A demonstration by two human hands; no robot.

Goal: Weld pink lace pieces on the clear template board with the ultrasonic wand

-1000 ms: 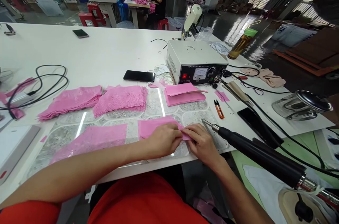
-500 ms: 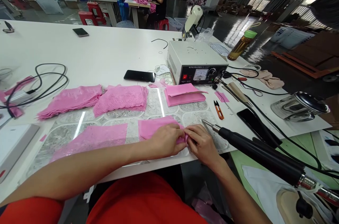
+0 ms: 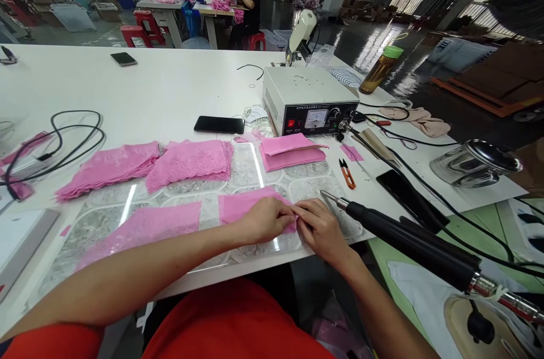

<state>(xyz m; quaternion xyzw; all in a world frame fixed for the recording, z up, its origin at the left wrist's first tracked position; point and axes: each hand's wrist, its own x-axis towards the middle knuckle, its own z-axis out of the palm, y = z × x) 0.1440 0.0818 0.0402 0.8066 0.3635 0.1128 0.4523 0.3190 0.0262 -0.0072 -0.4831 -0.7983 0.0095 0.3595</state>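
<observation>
A pink fabric piece (image 3: pixel 238 205) lies on the patterned clear mat (image 3: pixel 170 196) in front of me. My left hand (image 3: pixel 268 219) is closed with its fingertips pinching the right edge of that piece. Directly beside it, my right hand (image 3: pixel 319 229) pinches the same edge, its fingertips touching those of the left. The fingers cover part of the edge. To the left lies a thin pink lace piece (image 3: pixel 164 224), partly under my left forearm. A black pen-shaped tool with a metal tip (image 3: pixel 408 237) rests to the right of my right hand, its tip close to the knuckles.
Pink lace stacks (image 3: pixel 191 162) and a folded pink stack (image 3: pixel 293 154) lie behind the hands. A control box (image 3: pixel 312 95) stands farther back. Orange thread snips (image 3: pixel 347 174), black phones (image 3: pixel 219 124), cables and a steel mug (image 3: pixel 474 163) surround them. A person sews beyond the table.
The view has shifted slightly. My fingers have shifted a little on the fabric edge, and the fabric bunched between them looks flatter. Both hands stay at the same edge.
</observation>
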